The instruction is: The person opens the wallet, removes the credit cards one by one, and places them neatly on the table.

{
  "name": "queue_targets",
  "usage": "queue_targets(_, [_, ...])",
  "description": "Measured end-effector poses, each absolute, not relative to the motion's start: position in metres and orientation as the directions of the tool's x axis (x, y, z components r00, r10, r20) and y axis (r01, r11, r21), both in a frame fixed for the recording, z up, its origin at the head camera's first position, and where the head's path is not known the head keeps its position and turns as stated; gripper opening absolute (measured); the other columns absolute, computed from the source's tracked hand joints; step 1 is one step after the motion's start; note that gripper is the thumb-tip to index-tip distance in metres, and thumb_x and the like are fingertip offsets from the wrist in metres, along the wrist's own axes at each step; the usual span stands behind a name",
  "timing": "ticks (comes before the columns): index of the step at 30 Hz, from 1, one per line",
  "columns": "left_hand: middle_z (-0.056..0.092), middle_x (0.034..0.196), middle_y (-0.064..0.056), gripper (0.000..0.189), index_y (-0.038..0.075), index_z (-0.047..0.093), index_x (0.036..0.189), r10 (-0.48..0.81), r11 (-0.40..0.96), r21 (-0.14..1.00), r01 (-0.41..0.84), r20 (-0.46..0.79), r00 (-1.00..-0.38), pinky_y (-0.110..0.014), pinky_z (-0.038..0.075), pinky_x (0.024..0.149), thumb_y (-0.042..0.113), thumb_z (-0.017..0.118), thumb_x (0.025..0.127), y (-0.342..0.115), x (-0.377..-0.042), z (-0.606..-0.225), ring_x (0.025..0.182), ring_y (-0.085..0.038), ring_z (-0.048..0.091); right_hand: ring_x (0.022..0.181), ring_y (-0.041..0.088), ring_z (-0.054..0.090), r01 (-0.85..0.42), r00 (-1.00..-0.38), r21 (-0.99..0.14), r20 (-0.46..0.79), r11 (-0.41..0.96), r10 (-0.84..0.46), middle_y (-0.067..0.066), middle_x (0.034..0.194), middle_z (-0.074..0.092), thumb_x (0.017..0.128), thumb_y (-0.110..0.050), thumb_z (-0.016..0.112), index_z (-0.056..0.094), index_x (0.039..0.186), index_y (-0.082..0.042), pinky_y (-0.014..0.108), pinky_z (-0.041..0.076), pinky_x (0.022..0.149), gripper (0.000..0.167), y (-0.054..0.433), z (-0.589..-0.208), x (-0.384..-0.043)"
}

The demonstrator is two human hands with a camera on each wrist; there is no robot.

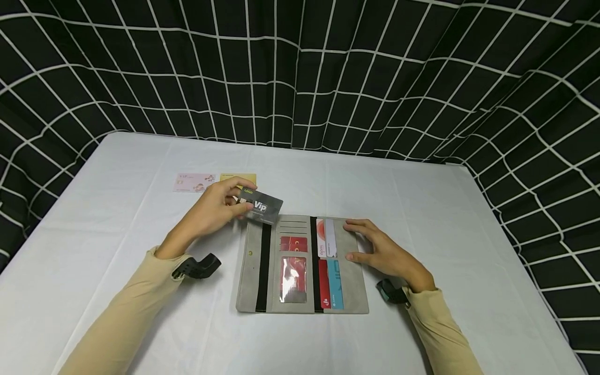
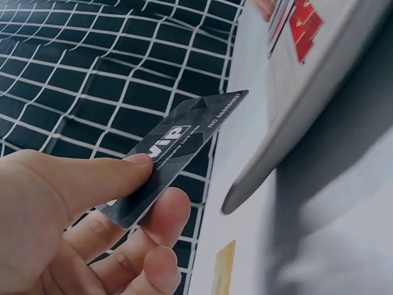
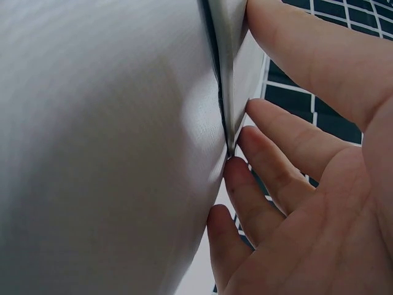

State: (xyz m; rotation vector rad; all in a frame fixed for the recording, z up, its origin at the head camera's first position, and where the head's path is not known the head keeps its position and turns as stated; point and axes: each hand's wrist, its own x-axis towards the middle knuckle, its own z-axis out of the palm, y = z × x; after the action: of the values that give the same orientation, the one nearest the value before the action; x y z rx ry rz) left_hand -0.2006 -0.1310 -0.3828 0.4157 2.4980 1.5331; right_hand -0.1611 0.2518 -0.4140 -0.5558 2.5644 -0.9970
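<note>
Black VIP card [image 1: 266, 207] over unfolded grey wallet's [image 1: 354, 291] edge at 11 o'clock, pinched between left hand's [image 1: 213, 208] thumb and fingers. Right hand [image 1: 382, 252], fingers spread, holding nothing, touches wallet at 2 o'clock. Pocketed cards [image 1: 335, 284] below it. On white counter [image 1: 422, 234], from black card: pink card [image 1: 193, 182] between 9 and 10 o'clock; yellow card [image 1: 250, 177] at 10, left hand partly covering it. Left wrist view alone shows number line.

Pinching dark VIP card [image 2: 190, 126] in left grip [image 2: 73, 190].
Held tilted near grey wallet [image 2: 301, 92], with yellow card [image 2: 225, 270] on desk [image 2: 249, 246].
</note>
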Motion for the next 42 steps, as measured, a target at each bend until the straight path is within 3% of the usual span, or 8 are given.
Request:
queue_targets(4, [0.072,0.104,-0.018,0.038,0.005,0.058,0.128,0.311,0.450,0.880,0.152,0.005,-0.950,-0.025,0.048,0.061,0.004,0.068,0.091,-0.138,-0.202,-0.377,0.079,-0.026,0.071,0.143,0.041,0.028,-0.232,-0.873,-0.692,-0.162,0.684,-0.460,0.017,0.155,0.032,0.086,-0.017,0.077,0.044,0.147,-0.002,0.064,0.023,0.116,0.070,0.252,-0.415,-0.161])
queue_targets(15, [0.070,0.102,-0.016,0.037,0.010,0.059,0.128,0.248,0.509,0.846,0.162,0.036,-0.968,-0.024,0.050,0.064,0.008,0.067,0.093,-0.162,-0.205,-0.366,0.074,-0.013,0.064,0.144,0.039,0.028,-0.238,-0.872,-0.692,-0.157,0.681,-0.464,0.016,0.155,0.033,0.086,-0.017,0.077,0.043,0.146,-0.001,0.063,0.024,0.116,0.071,0.252,-0.414,-0.161])
queue_targets(20, [0.067,0.102,-0.016,0.039,0.010,0.057,0.131,0.213,0.500,0.856,0.131,0.024,-0.977,-0.022,0.044,0.055,0.011,0.066,0.094,-0.175,-0.204,-0.359,0.068,-0.008,0.062,0.143,0.041,0.029,-0.247,-0.868,-0.691,-0.152,0.679,-0.472,0.017,0.154,0.033,0.087,-0.019,0.077,0.043,0.146,-0.001,0.064,0.025,0.115,0.070,0.252,-0.413,-0.160])
queue_targets(27, [0.067,0.110,-0.014,0.045,0.011,0.052,0.137,0.173,0.508,0.856,0.100,0.012,-0.985,-0.023,0.041,0.070,0.015,0.067,0.095,-0.192,-0.206,-0.356,0.069,-0.008,0.068,0.144,0.039,0.028,-0.229,-0.868,-0.695,-0.171,0.682,-0.466,0.016,0.156,0.032,0.086,-0.016,0.077,0.042,0.147,-0.001,0.063,0.024,0.116,0.072,0.251,-0.413,-0.161])
queue_targets(35, [0.065,0.111,-0.009,0.041,0.016,0.053,0.135,0.105,0.525,0.850,0.046,-0.011,-0.994,-0.022,0.044,0.077,0.012,0.064,0.096,-0.205,-0.204,-0.350,0.074,-0.011,0.069,0.144,0.038,0.029,-0.231,-0.866,-0.699,-0.169,0.676,-0.471,0.015,0.156,0.032,0.086,-0.017,0.077,0.042,0.147,-0.001,0.061,0.025,0.117,0.072,0.251,-0.414,-0.162])
queue_targets(42, [0.064,0.118,-0.008,0.045,0.019,0.049,0.140,0.076,0.541,0.841,-0.004,-0.054,-0.996,-0.024,0.043,0.070,0.011,0.058,0.097,-0.218,-0.206,-0.350,0.075,-0.009,0.068,0.144,0.038,0.028,-0.232,-0.865,-0.698,-0.170,0.678,-0.471,0.015,0.156,0.032,0.086,-0.017,0.077,0.043,0.147,-0.001,0.061,0.025,0.117,0.072,0.251,-0.413,-0.162])
